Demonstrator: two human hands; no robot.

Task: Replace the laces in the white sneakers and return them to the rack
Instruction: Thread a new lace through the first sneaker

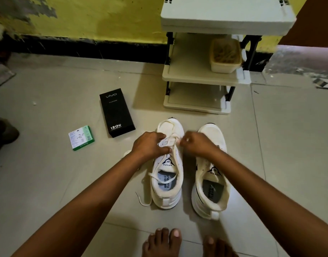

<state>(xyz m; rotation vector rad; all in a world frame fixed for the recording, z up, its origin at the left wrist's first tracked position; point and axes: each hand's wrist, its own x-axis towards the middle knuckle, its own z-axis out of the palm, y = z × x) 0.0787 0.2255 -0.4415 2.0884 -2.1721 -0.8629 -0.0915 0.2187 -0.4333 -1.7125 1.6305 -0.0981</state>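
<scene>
both hands [150, 145] on lace [170, 140] — (apparently) pinching

Dim indoor light, warm yellowish cast. Rack [205, 76] throws a soft shadow left onto the floor [57, 173]; phone box [116, 112] left of the rack shades its near side. Top shelf of the rack blurred, wide-angle bending at edges. No glare.

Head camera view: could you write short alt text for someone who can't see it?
Two hands, left hand and right hand, work a white lace on the left sneaker; the right sneaker stands beside it on the floor, before a rack.
</scene>
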